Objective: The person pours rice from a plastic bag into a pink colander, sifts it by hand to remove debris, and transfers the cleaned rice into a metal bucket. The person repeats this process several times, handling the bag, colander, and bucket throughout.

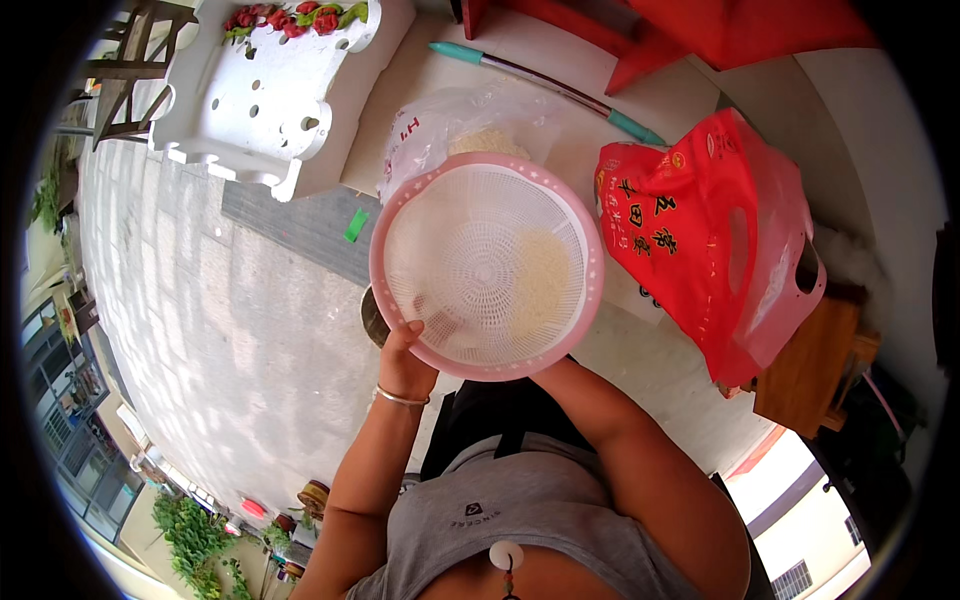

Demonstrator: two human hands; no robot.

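Note:
A round colander (455, 235) with a pink rim and white mesh is held up in front of me. Pale grains that look like rice (545, 280) lie against its right side. My left hand (408, 362) grips the near left rim, thumb on top and fingers underneath, partly showing through the mesh. My right forearm reaches under the near edge; the right hand is hidden there. Just beyond the colander is a clear plastic bag (420, 130) with more pale grains (488, 142). To the right a red rice bag (665, 215) with cut-out handles leans over.
A white foam box (280, 105) with red peppers (300, 18) stands far left. A long rod with teal ends (545, 82) lies behind the bags. Red furniture (740, 35) is at the back, a wooden stool (810, 360) at right, a green scrap (356, 225) left of the colander.

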